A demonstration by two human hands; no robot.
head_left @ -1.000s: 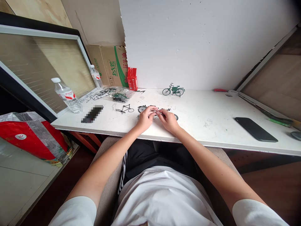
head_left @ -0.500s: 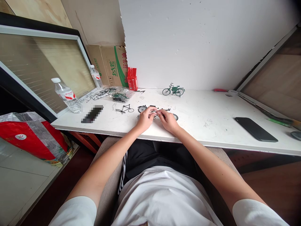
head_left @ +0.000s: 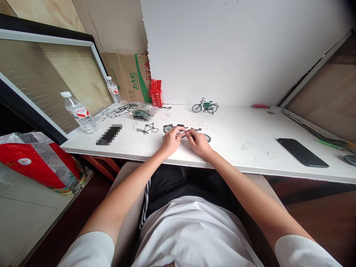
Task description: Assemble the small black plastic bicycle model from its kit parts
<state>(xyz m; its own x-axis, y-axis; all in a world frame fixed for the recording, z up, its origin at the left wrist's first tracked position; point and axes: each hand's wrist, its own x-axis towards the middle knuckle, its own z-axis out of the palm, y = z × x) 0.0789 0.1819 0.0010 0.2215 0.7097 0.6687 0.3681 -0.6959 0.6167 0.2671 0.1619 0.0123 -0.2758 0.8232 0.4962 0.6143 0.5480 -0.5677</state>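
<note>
My left hand (head_left: 171,141) and my right hand (head_left: 198,141) meet over the front of the white table, fingertips pinched together. What they pinch is too small and too covered to name. Just beyond my left hand lies a small model wheel (head_left: 168,128) with dark parts beside it. Another spoked wheel (head_left: 207,138) shows past my right fingers. A black handlebar-like piece (head_left: 196,129) rests behind the fingertips. To the left lies a black model bicycle frame (head_left: 148,128). Farther back stands a green model bicycle (head_left: 205,106), upright.
At the back left are part frames (head_left: 122,110), a clear bag of green parts (head_left: 141,113), a red box (head_left: 156,93), a carton (head_left: 128,78) and water bottles (head_left: 80,113). A black phone (head_left: 302,152) lies on the right of the table (head_left: 239,155).
Both hands stay in the same place, with only a very slight shift at the fingertips. Everything on the table looks the same.
</note>
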